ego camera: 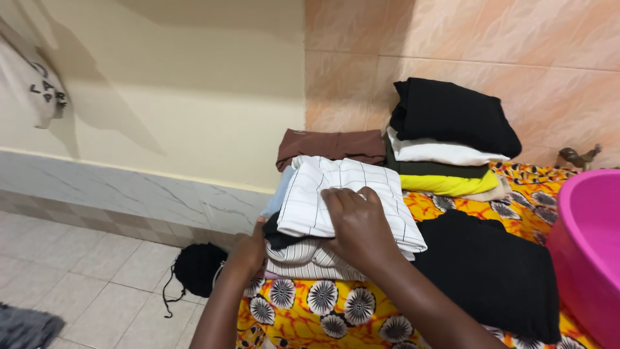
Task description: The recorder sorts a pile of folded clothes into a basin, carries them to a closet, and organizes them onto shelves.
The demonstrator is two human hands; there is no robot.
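Note:
My right hand (359, 226) presses flat on a folded white checked garment (361, 187) that tops a pile of folded clothes. My left hand (248, 253) grips the pile's left edge, fingers tucked under the striped cloth (303, 258) near the bottom. A folded brown garment (330, 145) lies just behind the pile. Everything rests on a surface covered with a yellow and orange patterned cloth (310, 310).
A second stack (445, 139) of black, white, dark green and yellow folded clothes stands at the back right. A flat black garment (491, 271) lies to the right of my pile. A pink basin (591, 245) sits at the far right. A black cap (197, 266) lies on the tiled floor.

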